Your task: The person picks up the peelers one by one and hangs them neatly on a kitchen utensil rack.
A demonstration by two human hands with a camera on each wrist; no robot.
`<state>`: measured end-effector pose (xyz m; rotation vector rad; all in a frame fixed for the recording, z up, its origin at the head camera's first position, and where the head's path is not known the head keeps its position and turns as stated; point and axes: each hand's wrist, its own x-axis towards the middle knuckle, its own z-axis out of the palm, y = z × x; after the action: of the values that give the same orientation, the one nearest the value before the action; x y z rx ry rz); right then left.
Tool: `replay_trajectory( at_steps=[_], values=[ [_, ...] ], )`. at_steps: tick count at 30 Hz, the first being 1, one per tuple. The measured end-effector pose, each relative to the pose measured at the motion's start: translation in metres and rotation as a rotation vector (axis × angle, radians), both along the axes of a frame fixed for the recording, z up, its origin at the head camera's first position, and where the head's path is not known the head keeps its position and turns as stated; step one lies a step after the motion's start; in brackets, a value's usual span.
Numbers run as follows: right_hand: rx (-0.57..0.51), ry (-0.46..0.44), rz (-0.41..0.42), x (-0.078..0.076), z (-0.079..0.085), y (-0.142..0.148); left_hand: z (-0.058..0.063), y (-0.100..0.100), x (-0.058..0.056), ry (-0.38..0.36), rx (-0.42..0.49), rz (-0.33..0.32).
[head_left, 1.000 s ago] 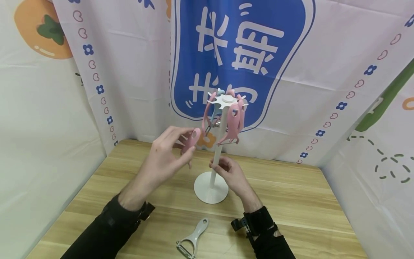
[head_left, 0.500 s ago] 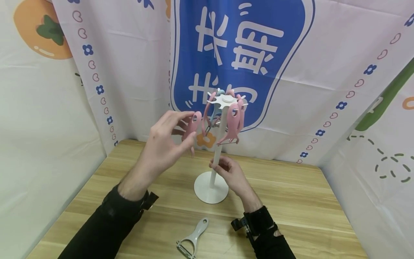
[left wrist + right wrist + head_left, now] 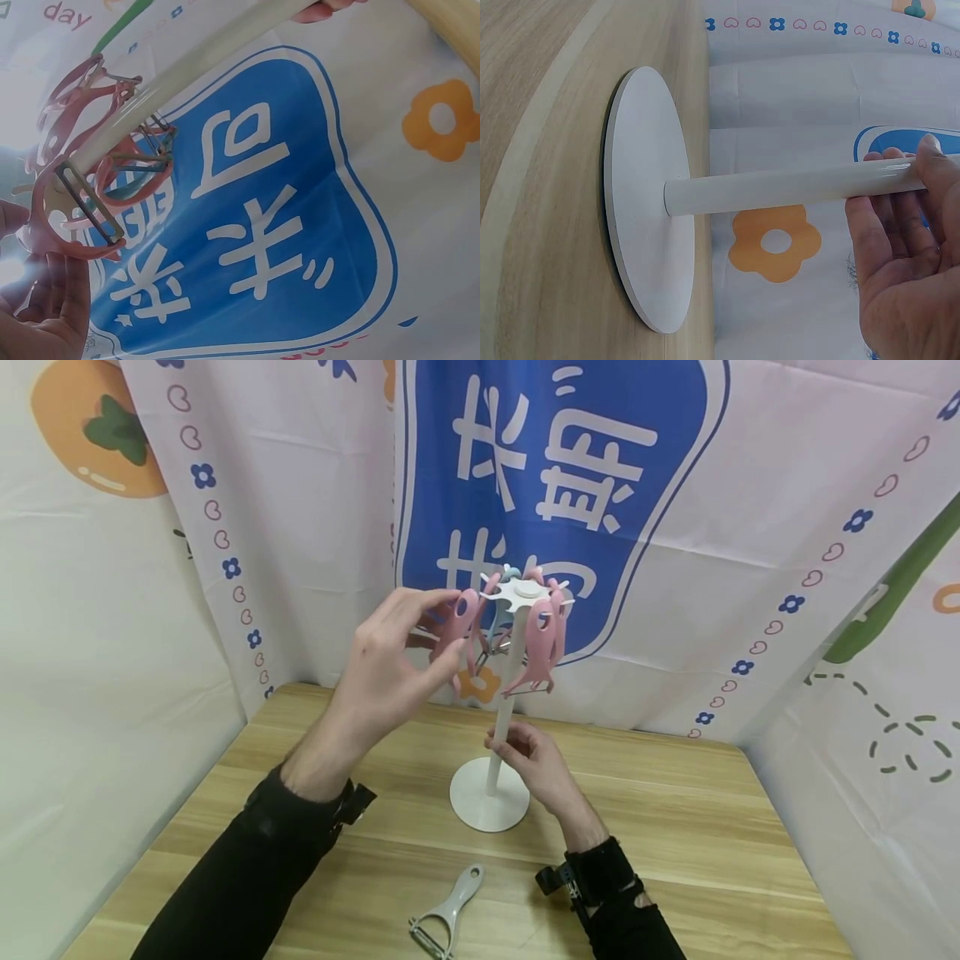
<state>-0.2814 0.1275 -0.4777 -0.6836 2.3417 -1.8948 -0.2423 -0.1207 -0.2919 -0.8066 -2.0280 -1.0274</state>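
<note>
My left hand (image 3: 393, 652) pinches a pink peeler (image 3: 459, 620) by its handle, hole end up, close to the left side of a white rack top (image 3: 523, 593). In the left wrist view the blade end of this pink peeler (image 3: 71, 251) shows beside the white pole. Several pink peelers (image 3: 542, 639) and a blue one (image 3: 498, 622) hang around the rack's hooks. Whether the held peeler touches a hook, I cannot tell. Low on the pole (image 3: 780, 189), my right hand (image 3: 534, 764) grips it between thumb and fingers.
The rack's round white base (image 3: 480, 810) stands flat on the wooden table (image 3: 675, 860). A grey peeler (image 3: 452, 906) lies near the table's front edge. Printed curtains (image 3: 315, 527) hang behind the table and along its sides.
My left hand has risen and shifted slightly right, carrying the pink peeler from below up to the rack top's level. The right hand and the rack have stayed put.
</note>
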Motion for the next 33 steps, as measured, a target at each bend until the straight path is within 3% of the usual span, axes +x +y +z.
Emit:
replay_trajectory(
  at_steps=[16,33],
  values=[
    [0.002,-0.007,-0.004,-0.001,-0.001,0.000,0.018,0.011,-0.008,-0.001,-0.007,-0.021],
    [0.012,-0.007,0.001,-0.001,-0.001,0.000,0.009,0.015,-0.016,-0.035,-0.023,-0.030]
  ],
)
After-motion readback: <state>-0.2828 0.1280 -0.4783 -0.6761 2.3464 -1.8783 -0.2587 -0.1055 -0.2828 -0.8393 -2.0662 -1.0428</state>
